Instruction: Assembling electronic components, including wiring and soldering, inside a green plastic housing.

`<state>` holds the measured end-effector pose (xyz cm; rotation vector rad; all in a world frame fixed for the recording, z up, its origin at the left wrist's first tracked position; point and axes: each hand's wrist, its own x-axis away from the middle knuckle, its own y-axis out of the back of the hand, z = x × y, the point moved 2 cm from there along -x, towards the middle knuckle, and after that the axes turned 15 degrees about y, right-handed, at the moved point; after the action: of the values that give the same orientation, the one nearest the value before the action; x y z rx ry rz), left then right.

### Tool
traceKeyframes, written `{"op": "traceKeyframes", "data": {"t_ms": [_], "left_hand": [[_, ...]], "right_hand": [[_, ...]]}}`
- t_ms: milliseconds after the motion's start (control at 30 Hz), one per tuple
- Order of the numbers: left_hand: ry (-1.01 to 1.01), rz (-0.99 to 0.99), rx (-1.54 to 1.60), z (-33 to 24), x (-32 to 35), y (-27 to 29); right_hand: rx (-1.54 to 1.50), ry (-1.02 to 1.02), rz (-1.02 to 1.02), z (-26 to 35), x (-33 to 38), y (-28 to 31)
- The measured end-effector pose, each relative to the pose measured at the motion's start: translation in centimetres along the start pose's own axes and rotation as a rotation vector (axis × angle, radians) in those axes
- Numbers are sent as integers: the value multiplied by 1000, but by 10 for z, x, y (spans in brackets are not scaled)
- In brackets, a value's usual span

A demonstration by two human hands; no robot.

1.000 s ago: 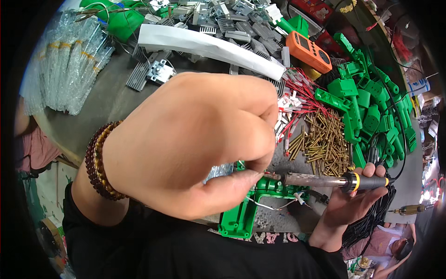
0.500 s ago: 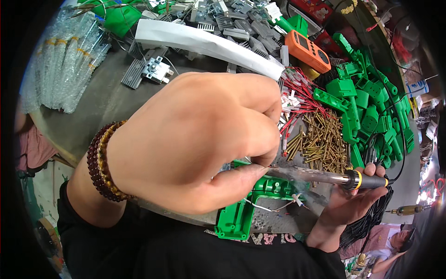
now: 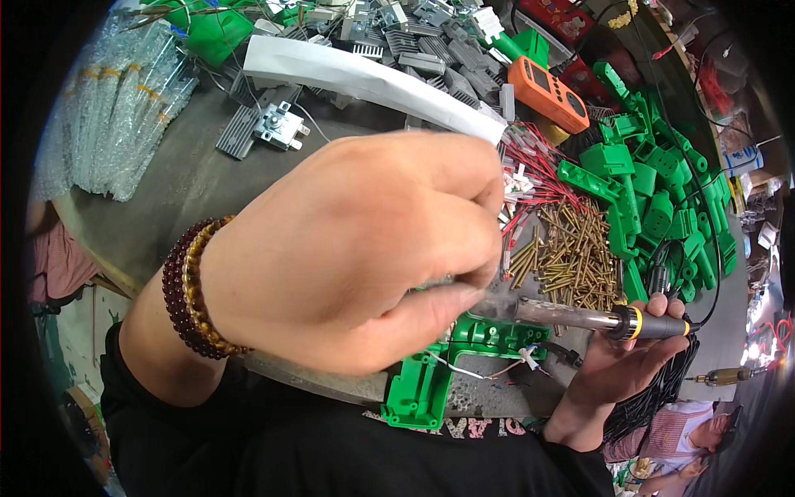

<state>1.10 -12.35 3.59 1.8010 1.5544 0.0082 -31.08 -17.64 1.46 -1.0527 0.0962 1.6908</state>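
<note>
My left hand [image 3: 356, 248], with two beaded bracelets [image 3: 195, 290] at its wrist, fills the middle of the view. Its thumb and forefinger are pinched together, and whatever they hold is hidden by the hand. A soldering iron [image 3: 571, 315] with a black and yellow handle lies in the fingers of my right hand [image 3: 625, 356]. Its shaft points left toward the pinched fingertips, where pale smoke blurs the tip. Under my left hand is an open green plastic housing [image 3: 418, 398], partly covered. A white wire [image 3: 455, 364] and a small white connector [image 3: 528, 358] lie across it.
Brass screws [image 3: 575, 257] and red wires [image 3: 538, 161] are heaped beyond my hands. Green plastic parts [image 3: 662, 190] pile up at right beside an orange multimeter [image 3: 546, 93]. Grey heatsinks [image 3: 439, 54] crowd the back; clear bubble-wrap bundles [image 3: 124, 108] lie left. Another person [image 3: 675, 435] sits lower right.
The iron's shaft has drawn slightly right, leaving a smoky gap beside my left fingertips. My left hand has shifted a little; its pinch stays closed.
</note>
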Motion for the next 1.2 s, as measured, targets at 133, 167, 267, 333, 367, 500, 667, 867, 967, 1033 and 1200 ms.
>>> {"op": "traceKeyframes", "data": {"t_ms": [133, 167, 267, 333, 367, 500, 667, 867, 967, 1033, 1200], "left_hand": [[-23, -267, -239, -5, 1, 6], [95, -325, -285, -5, 3, 8], [226, -269, -236, 6, -2, -2], [272, -235, -274, 12, -2, 0], [249, -282, -261, 14, -2, -1], [223, -447, -308, 2, 5, 10], [137, -560, -225, 0, 6, 17], [-30, -330, -508, -63, 27, 13], [3, -245, -462, -50, 71, -42], [-15, -223, -560, -43, 73, -66], [-1, -225, -605, -40, 61, -75]], "right_hand": [[16, 4, -69, 1, -1, -2], [12, 0, -139, 2, -1, 0], [45, 3, -65, 13, -8, 4], [90, 48, -21, 24, -22, 10], [143, 83, -17, 29, -30, 12], [501, 286, 272, 3, -91, 13], [977, 361, 365, -69, -167, 44], [1466, 211, 561, -73, -192, 111], [1168, 65, 463, -33, -134, 31], [1109, -105, 943, 4, -75, -6], [980, -153, 1213, 9, -7, -32]]}}
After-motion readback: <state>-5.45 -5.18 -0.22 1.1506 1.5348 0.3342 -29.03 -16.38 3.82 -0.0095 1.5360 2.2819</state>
